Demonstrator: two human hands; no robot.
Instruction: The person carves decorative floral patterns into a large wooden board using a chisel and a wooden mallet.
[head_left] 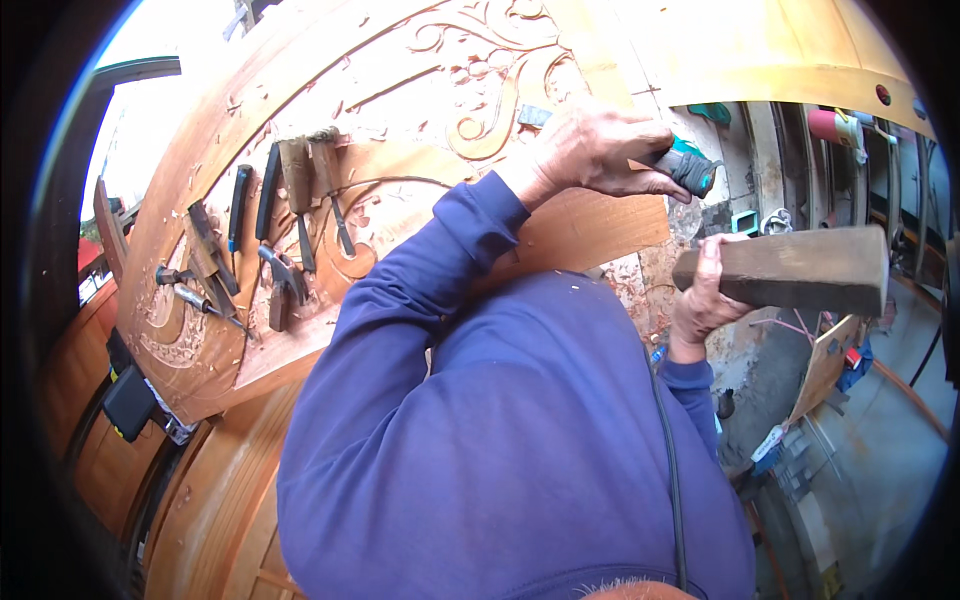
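My left hand (pixel 600 150) is wrapped round a chisel above a carved wooden panel (pixel 395 160). The chisel handle (pixel 690 170), teal and black, sticks out on the right of the fist, and the flat grey blade (pixel 533 117) shows on the other side, over the scrollwork. Whether the blade touches the wood I cannot tell. Beyond the panel's right edge, my right hand (pixel 705 300) grips the narrower end of a thick, squared wooden mallet (pixel 800 270). The mallet lies sideways, its broad end to the right, apart from the chisel handle.
On the panel's left part lie several carving tools, among them wooden-handled chisels (pixel 297 190), a black-handled one (pixel 238 210) and a hammer (pixel 283 270). Wood shavings (pixel 375 130) are scattered around. At the right, cluttered floor holds a leaning board (pixel 825 370) and a pink container (pixel 828 125).
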